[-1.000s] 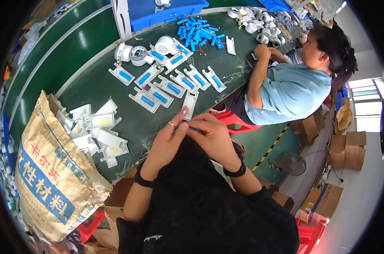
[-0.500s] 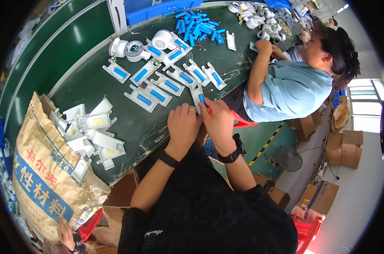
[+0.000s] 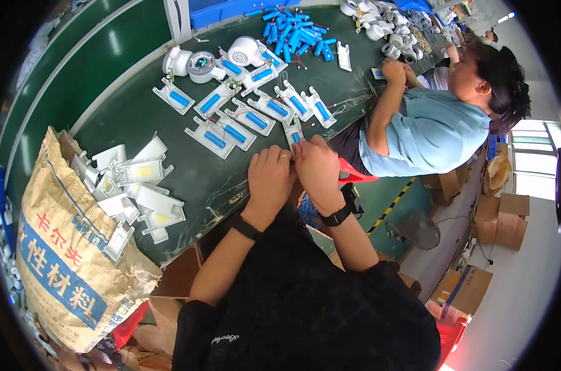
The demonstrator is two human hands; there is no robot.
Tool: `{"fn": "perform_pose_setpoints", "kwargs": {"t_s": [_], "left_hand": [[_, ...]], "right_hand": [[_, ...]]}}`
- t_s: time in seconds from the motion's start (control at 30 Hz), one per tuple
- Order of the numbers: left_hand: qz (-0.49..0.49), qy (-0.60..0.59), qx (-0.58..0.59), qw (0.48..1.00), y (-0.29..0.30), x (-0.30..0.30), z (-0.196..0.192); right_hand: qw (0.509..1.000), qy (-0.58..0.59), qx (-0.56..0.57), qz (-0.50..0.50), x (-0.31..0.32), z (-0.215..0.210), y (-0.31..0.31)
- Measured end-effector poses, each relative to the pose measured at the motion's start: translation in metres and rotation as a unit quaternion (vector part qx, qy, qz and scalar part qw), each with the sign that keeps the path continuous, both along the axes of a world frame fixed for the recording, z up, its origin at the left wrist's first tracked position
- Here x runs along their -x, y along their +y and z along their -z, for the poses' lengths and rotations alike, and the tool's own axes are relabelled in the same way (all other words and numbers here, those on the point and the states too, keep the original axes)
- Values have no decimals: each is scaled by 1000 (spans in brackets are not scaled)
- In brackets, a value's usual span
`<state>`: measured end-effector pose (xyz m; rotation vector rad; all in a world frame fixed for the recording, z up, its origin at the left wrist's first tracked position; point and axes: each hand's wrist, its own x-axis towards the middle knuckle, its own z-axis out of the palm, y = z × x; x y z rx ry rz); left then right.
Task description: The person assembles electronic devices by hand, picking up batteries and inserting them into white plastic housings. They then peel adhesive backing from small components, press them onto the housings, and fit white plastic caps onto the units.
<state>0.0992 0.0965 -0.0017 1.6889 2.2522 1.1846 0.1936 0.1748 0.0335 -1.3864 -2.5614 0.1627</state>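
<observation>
Hands at a workbench, seen from above. The right hand point(image 3: 317, 166) bends its fingers over the near end of a white case point(image 3: 291, 127); the left hand point(image 3: 269, 179) lies close against it at 9 o'clock, fingers curled. Whether either grasps or merely presses cannot be told, as the knuckles hide the contact. The case projects toward 12 o'clock, with a blue cell point(image 3: 296, 137) partly visible in it by the right fingertips. A second ago the hands were raised above the lap and no cell showed in this case; the cell now appears laid in, so the work seems to have passed from handling in the air to settling it in place. From 10 to 12 o'clock lie similar filled cases point(image 3: 250, 117); beyond them at 12, a heap of loose blue cells point(image 3: 293, 34). Round white units point(image 3: 201, 67) stand between 10 and 11. Toward 9, white shells point(image 3: 157, 199) lie on the green bench point(image 3: 200, 170); at 8, a paper sack point(image 3: 123, 278). A co-worker point(image 3: 416, 133) sits at 2.
</observation>
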Motion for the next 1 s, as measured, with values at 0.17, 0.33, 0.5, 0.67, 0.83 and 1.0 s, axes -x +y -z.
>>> {"fn": "perform_pose_setpoints", "kwargs": {"t_s": [0.17, 0.33, 0.5, 0.67, 0.83, 1.0], "left_hand": [[-50, -81, 19, 995, -50, 21, -45], [-236, 4, 36, 971, -63, 65, -46], [-215, 90, 84, 969, -36, 74, -2], [-190, 110, 126, 968, 5, 46, 6], [-145, 57, 111, 982, 50, 14, 3], [-99, -2, 139, 985, 115, -20, 1]], "right_hand": [[999, 24, -3, 25, -12, -3, 32], [997, 43, -56, 27, -25, 10, 84], [995, 46, -71, 47, -21, 16, 134], [989, 101, -106, 26, -29, 12, 157], [972, 203, -92, -68, -30, -5, 121], [956, 276, -36, -97, -39, -21, 95]]}}
